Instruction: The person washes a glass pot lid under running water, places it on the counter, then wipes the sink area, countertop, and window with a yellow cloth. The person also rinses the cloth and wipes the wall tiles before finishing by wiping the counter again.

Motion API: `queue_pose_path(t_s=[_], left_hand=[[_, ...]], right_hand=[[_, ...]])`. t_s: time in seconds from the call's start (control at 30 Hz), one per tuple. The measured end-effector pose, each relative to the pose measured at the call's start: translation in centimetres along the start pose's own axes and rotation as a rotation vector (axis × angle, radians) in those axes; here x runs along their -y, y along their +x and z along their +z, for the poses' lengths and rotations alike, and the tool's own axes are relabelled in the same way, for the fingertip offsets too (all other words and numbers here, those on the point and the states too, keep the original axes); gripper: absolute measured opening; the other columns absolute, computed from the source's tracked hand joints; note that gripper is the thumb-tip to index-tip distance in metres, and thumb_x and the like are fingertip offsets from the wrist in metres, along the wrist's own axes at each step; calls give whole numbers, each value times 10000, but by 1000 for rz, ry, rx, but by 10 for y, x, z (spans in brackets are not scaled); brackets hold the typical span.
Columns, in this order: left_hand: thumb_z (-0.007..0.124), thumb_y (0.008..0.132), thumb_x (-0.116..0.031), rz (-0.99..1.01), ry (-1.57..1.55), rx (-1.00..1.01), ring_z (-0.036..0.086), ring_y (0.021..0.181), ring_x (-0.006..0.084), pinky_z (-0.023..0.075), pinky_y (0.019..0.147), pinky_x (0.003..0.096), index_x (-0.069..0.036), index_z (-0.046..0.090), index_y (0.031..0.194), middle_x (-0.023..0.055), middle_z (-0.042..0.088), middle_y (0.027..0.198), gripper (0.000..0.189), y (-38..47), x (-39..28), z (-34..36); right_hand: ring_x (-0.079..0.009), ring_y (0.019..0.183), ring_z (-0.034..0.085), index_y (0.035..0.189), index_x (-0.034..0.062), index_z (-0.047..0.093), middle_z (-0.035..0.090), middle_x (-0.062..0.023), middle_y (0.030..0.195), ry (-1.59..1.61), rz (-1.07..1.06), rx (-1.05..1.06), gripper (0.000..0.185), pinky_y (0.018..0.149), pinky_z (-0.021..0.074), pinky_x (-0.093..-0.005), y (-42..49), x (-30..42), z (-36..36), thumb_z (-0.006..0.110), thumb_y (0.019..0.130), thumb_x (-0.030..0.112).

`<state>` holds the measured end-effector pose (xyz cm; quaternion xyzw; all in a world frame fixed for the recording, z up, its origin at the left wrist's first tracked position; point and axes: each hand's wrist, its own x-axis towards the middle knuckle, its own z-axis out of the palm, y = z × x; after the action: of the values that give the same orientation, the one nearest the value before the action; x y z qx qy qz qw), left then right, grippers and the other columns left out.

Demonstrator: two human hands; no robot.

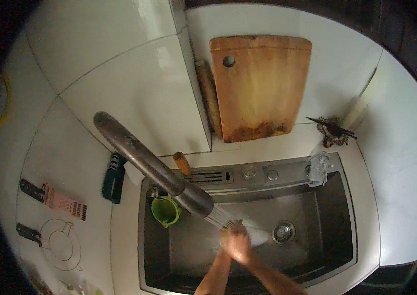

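Note:
Both of my hands are together in the sink [201, 254], under water spraying from the metal faucet [156, 166]. My right hand [240, 245] lies on top, blurred, its fingers bent near the stream. My left hand [225, 241] is mostly hidden behind it. Something small and yellowish shows at the fingers, too blurred to name. A white patch that may be foam or splashing water [257, 236] lies just right of the hands, beside the round drain strainer [283, 232]. Whether either hand grips anything does not show.
A green strainer basket [165, 212] sits at the sink's left. A wooden cutting board [262, 88] leans on the wall behind. The sink's back ledge holds a knife with a wooden handle [182, 163] and a clear ribbed cup [318, 169]. A grater [66, 202] lies left.

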<state>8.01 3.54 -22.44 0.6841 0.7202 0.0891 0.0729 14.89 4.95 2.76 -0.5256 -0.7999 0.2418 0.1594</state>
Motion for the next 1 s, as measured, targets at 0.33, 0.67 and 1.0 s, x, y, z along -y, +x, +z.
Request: queue_pose_path(t_s=[0.33, 0.67, 1.0], left_hand=[[527, 867, -461, -255, -925, 754, 553, 872, 189, 455, 687, 325, -90, 519, 1148, 68, 571, 1048, 465, 73, 28, -197], [721, 745, -264, 96, -855, 657, 552, 935, 168, 446, 775, 308, -49, 497, 1163, 82, 589, 1033, 521, 53, 38, -340], [682, 759, -318, 243, -609, 658, 551, 856, 188, 447, 773, 323, -63, 547, 1028, 70, 582, 867, 394, 78, 10, -319]], right_hand=[[-272, 946, 571, 1288, 43, 361, 489, -166, 1208, 293, -109, 330, 593, 773, 481, -396, 42, -77, -42, 639, 809, 254], [-168, 716, 588, 1101, 26, 572, 631, -78, 810, 520, -100, 293, 254, 647, 470, -300, 49, -51, -66, 537, 859, 96], [-260, 689, 618, 964, 3, 585, 633, -173, 793, 284, -186, 539, 325, 633, 476, -350, 60, -21, -84, 650, 793, 272]])
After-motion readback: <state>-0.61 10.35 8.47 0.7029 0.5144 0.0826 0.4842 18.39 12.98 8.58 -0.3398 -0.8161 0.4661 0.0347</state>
